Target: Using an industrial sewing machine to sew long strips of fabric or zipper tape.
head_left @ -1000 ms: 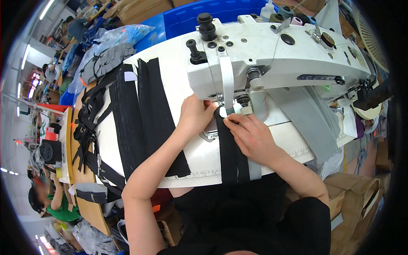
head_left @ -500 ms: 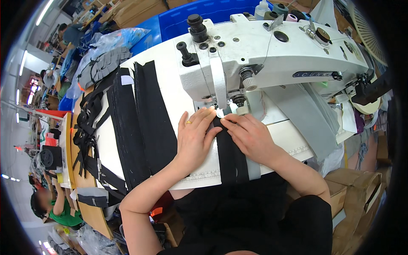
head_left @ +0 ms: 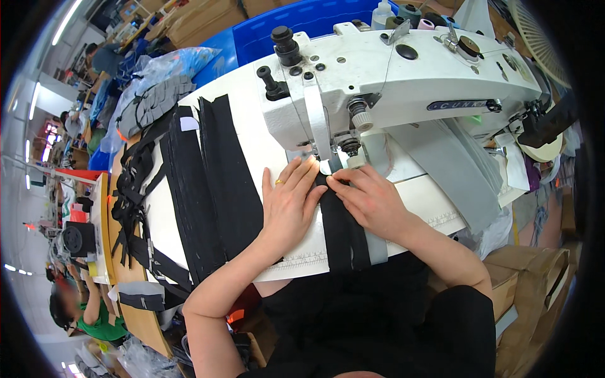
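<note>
A white sewing machine (head_left: 391,72) stands across the table in front of me. Under its needle area runs a black fabric strip (head_left: 339,233), which comes down over the table's front edge with a grey fabric strip (head_left: 377,249) along its right side. My left hand (head_left: 288,205) lies flat beside the black strip, fingers stretched toward the presser foot and thumb at the strip's edge. On the other side my right hand (head_left: 373,201) pinches the black strip's upper part with bent fingers. The fingertips and machine parts partly hide the needle.
Long black fabric pieces (head_left: 233,170) lie left of my hands, beside a tangle of black straps (head_left: 135,183). Grey fabric panels (head_left: 447,173) spread under the machine arm at right. A blue bin (head_left: 252,38) stands behind. Cardboard boxes (head_left: 529,264) sit at lower right. A person in green (head_left: 101,324) works at far left.
The view has shifted slightly, so the machine appears a little further left. Both hands keep nearly the same place by the needle area and the same hold on the fabric.
</note>
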Demonstrator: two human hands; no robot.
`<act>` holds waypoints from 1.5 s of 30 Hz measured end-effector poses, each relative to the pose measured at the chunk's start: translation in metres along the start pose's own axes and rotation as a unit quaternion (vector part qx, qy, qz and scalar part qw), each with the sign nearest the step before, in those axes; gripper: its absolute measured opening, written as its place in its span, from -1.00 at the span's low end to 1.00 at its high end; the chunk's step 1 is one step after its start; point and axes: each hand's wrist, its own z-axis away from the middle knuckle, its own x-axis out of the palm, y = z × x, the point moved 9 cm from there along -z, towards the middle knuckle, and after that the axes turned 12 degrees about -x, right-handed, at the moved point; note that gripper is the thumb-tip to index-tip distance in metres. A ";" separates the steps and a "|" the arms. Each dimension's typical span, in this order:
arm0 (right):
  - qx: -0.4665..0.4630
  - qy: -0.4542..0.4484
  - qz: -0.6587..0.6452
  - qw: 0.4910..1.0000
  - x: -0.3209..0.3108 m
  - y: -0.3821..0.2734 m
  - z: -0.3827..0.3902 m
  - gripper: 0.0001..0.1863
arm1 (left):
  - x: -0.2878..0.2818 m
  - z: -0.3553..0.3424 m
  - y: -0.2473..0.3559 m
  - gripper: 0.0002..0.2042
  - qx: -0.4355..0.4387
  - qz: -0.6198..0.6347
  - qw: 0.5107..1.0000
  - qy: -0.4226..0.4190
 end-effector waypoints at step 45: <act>0.251 0.109 -0.281 0.920 0.015 -0.092 0.135 -0.80 | 0.018 0.110 -0.005 -0.82 -0.300 0.713 0.619 -0.137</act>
